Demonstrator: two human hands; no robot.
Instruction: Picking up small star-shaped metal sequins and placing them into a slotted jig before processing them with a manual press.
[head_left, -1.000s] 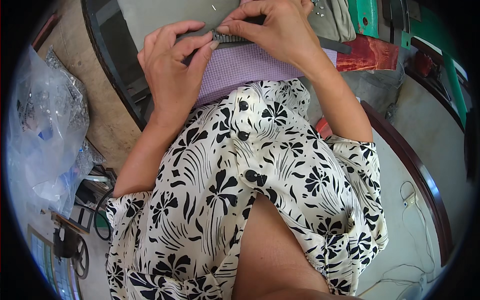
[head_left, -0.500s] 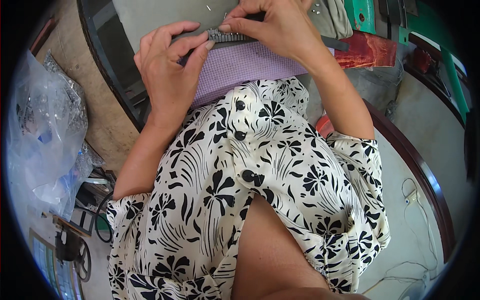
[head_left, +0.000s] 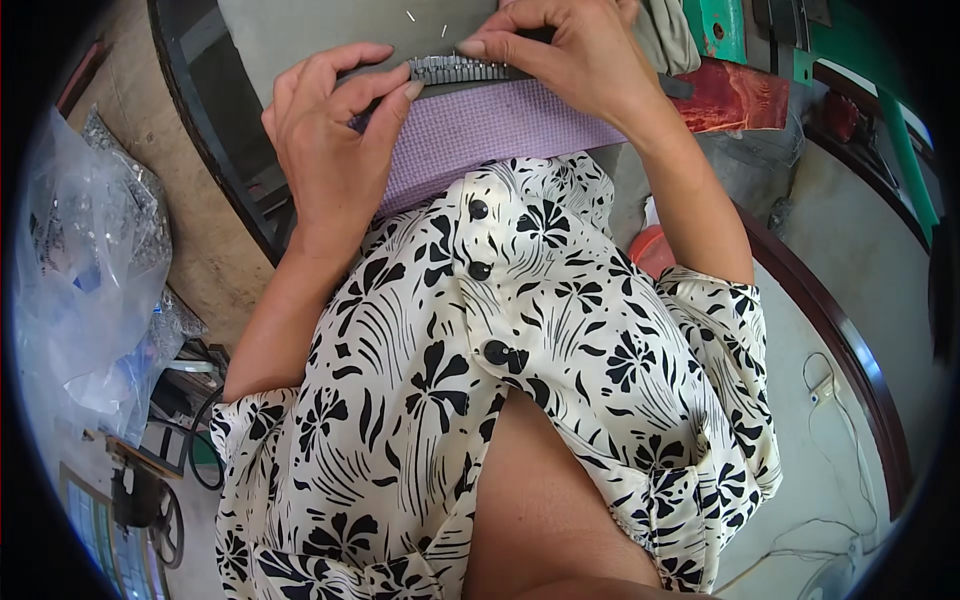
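Observation:
A narrow silvery-grey strip of small metal links (head_left: 462, 71), like a watch band, lies at the top of the view along the far edge of a purple woven mat (head_left: 500, 125). My left hand (head_left: 335, 125) pinches its left end between thumb and index finger. Above the strip's right half is my right hand (head_left: 575, 60), its thumb and index fingertip pressed together. Whether those fingertips hold a tiny piece is too small to see. Two thin bright pins, one of them a pin (head_left: 444, 31) just beyond the strip, rest on the grey work surface (head_left: 300, 25).
A red patterned sheet (head_left: 735, 97) and green metal parts (head_left: 722, 32) stand at the upper right, beside a bunched grey cloth (head_left: 668, 35). Clear plastic bags (head_left: 90, 270) fill the left side. A dark curved rail (head_left: 840, 320) and cables (head_left: 850, 440) are on the right.
My right fingertips have shifted a little to the right along the strip and off it, so more links show. My left hand keeps its pinch on the left end.

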